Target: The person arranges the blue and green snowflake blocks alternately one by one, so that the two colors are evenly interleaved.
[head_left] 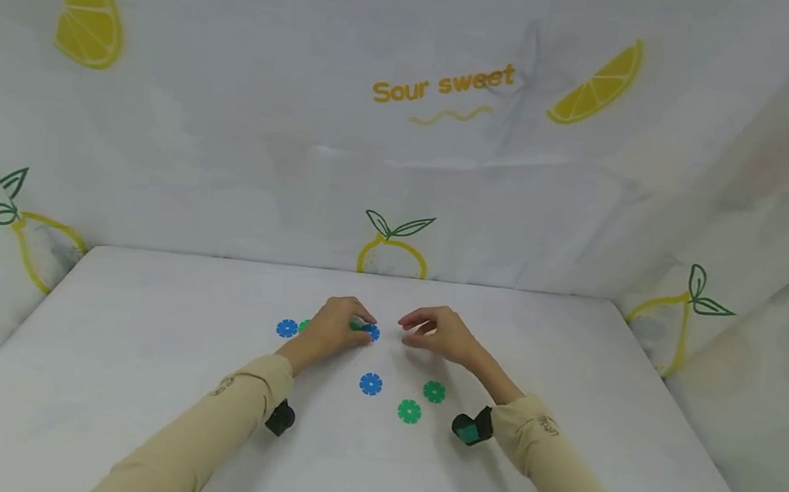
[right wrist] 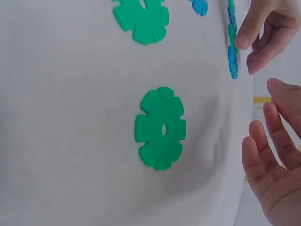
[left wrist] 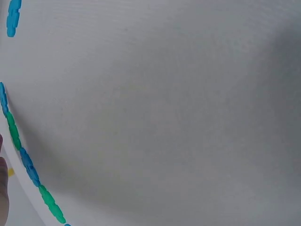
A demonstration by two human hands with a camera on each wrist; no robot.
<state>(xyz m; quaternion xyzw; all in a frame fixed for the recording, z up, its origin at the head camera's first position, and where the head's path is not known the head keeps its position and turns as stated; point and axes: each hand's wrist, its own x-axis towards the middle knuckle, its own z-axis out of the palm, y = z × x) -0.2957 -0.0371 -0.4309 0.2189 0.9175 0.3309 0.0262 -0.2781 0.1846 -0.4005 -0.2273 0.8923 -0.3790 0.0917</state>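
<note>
Flat flower-shaped plastic discs with slotted rims, some blue and some green, lie on the white table. Several join edge to edge in an alternating row (left wrist: 30,167) that passes under my left hand (head_left: 332,325). That hand holds the row near its right end, thumb at the near side and fingers at the far side; its palm hides the middle discs. A blue disc (head_left: 287,328) shows at the row's left end. My right hand (head_left: 444,335) hovers right of the row, fingers spread and gently bent, nothing between them.
Nearer the body lie a loose blue disc (head_left: 364,383), a green disc (head_left: 429,391) and another green disc (head_left: 403,411). A white cloth printed with lemons (head_left: 595,85) rises behind the table (head_left: 119,375). Dark straps (head_left: 279,417) hang at both wrists.
</note>
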